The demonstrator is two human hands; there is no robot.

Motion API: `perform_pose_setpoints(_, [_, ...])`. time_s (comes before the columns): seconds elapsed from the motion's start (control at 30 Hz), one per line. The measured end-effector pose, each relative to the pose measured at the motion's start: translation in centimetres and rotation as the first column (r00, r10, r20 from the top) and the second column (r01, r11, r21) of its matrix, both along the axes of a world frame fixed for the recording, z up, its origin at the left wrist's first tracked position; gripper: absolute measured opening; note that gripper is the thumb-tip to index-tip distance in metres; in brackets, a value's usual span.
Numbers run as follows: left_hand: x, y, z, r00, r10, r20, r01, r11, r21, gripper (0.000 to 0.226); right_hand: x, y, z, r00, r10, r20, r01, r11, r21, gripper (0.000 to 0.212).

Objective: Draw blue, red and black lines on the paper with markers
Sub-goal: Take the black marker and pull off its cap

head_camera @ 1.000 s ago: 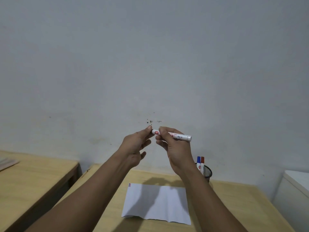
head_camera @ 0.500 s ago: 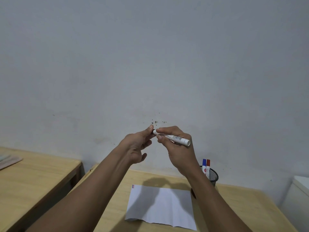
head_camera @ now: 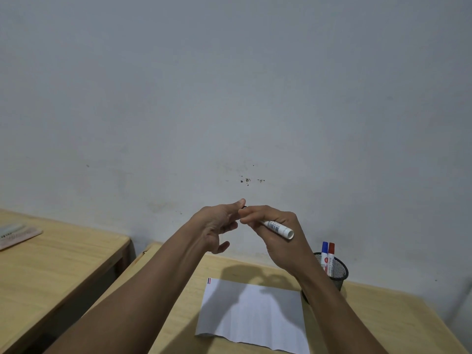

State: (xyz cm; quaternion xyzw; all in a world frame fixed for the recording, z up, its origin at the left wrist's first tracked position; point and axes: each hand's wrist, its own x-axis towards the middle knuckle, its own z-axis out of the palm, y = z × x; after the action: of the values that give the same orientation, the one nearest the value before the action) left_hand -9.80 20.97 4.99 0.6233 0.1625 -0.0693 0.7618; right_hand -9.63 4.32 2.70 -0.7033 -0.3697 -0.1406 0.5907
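Overhead, head view only. Both hands raised in front of the wall (head_camera: pixel 229 85), well above the table (head_camera: pixel 383 310). Right hand (head_camera: pixel 278 226) closed around a white marker (head_camera: pixel 277 228); barrel slants down to the right, butt end free past the knuckles. Left hand (head_camera: pixel 217 223) at the marker's other end, thumb and forefinger pinched on a small dark piece there; whether the cap is on or off, cannot tell. Lower fingers of the left hand loose, spread.

Paper (head_camera: pixel 255 318) flat on the table below the hands, near edge ragged, hand shadows across it. Short blue and red marks at its far-left corner. Bare wood to the paper's left and right.

Black mesh cup (head_camera: pixel 338 273) just beyond the paper's far-right corner, near the wall. In it, upright: blue-capped marker (head_camera: pixel 324 254) and red-capped marker (head_camera: pixel 331 255), side by side.

Second table (head_camera: pixel 56 272) to the left, a dark gap between the two. Notebook (head_camera: pixel 18 235) at its far-left edge.
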Motion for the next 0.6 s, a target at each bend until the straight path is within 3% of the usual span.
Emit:
perform_pose_setpoints(0.07, [0.2, 0.0, -0.4, 1.000, -0.006, 0.006, 0.006, 1.000, -0.028, 0.027, 0.0, -0.1, -0.1, 0.999, 0.002, -0.032, -0.002, 1.000, 0.017, 0.027])
perform_pose_setpoints(0.17, [0.7, -0.2, -0.8, 0.998, -0.002, 0.071, 0.009, 0.995, -0.101, 0.019, -0.2, 0.7, -0.7, 0.982, -0.010, -0.186, 0.050, 0.976, 0.211, 0.030])
perform_pose_setpoints(0.33, [1.1, -0.3, -1.3, 0.981, 0.055, 0.188, -0.030, 0.990, -0.137, 0.012, -0.2, 2.2, -1.7, 0.914, 0.023, -0.405, 0.197, 0.847, 0.493, 0.028])
perform_pose_setpoints(0.43, [0.8, -0.5, -1.4, 0.969, 0.092, 0.227, -0.061, 0.988, -0.139, 0.012, -0.1, 2.5, -1.4, 0.869, 0.125, -0.479, 0.233, 0.750, 0.619, 0.018])
perform_pose_setpoints(0.5, [0.7, -0.2, -1.3, 0.969, 0.137, 0.205, -0.109, 0.984, -0.143, 0.016, -0.2, 2.5, -1.3, 0.880, 0.108, -0.462, 0.216, 0.776, 0.593, 0.016])
perform_pose_setpoints(0.6, [0.6, 1.1, -1.0, 0.972, 0.158, 0.174, -0.135, 0.981, -0.141, 0.020, -0.5, 1.9, -1.3, 0.926, -0.015, -0.376, 0.191, 0.881, 0.433, 0.020])
